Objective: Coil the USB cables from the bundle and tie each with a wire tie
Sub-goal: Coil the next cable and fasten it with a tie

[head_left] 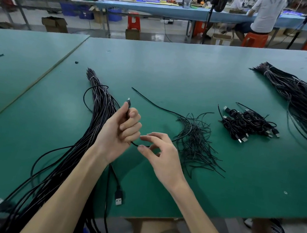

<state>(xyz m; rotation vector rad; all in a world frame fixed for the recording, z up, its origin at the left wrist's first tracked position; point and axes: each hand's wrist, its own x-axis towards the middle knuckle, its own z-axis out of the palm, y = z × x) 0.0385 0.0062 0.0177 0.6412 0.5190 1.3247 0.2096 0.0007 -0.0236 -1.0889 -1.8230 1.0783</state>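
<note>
A long bundle of black USB cables (99, 110), banded near its far end, fans across the green table (173, 70) toward its near edge. One thin black cable (136, 144) rises, small connector up, from the left hand (120, 131) and runs between thumb and forefinger of the right hand (161, 153). To the right lie a loose heap of black wire ties (194, 140) and a pile of coiled black cables (247, 123).

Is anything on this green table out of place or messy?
Mostly tidy. One long strand trails away from the wire tie pile, and a small black scrap lies alone on the table. The cable bundle spills over the near edge. Nothing looks damaged.
</note>
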